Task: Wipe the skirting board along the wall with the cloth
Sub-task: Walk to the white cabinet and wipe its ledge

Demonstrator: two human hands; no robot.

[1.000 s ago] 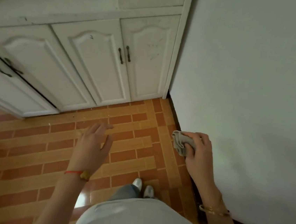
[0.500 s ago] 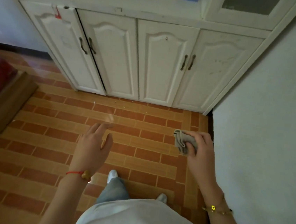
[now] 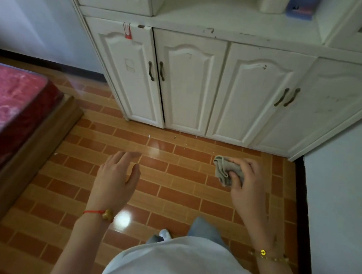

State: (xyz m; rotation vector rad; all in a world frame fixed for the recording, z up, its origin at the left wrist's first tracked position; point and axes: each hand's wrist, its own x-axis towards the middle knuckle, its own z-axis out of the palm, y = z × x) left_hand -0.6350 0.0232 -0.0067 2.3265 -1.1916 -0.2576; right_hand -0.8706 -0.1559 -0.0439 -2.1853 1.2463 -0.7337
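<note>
A brick-patterned tiled floor [image 3: 102, 195] runs up to a white cabinet [image 3: 203, 90] with four lower doors, a red-covered bed [image 3: 11, 105] at the floor's left edge and a dark skirting board [image 3: 302, 205] along the wall [image 3: 345, 221] at its right edge. The left hand [image 3: 114, 174] hovers with fingers straight and spread. The right hand [image 3: 247, 184] has its fingers clamped on one crumpled grey cloth [image 3: 225, 169], held near the skirting board but apart from it.

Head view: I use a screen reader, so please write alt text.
Right hand grips a grey cloth above the tiled floor, near the dark skirting board. Left hand hovers open; white cabinet ahead.
</note>
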